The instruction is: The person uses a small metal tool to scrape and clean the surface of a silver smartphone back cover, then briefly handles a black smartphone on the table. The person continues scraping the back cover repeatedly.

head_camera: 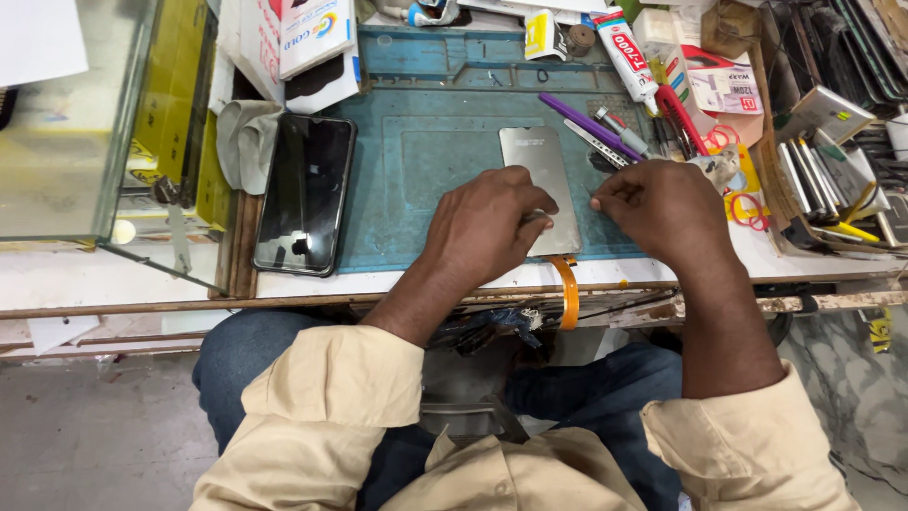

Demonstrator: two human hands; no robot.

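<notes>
Resting: a grey phone panel (541,180) is laid flat on the blue mat (416,180) at mid-counter, its orange ribbon cable (567,291) hung over the front edge.
Left hand (487,227): grip pinched on the panel's lower edge.
Right hand (662,206): fingers curled narrow just beside the panel; anything held cannot be told.
Nearby: a black phone (305,194) is laid left of the mat.

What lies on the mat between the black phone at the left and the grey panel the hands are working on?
In the head view, nothing: only bare blue mat separates the black phone from the grey panel. The left hand and right hand rest at the panel's lower part.
</notes>
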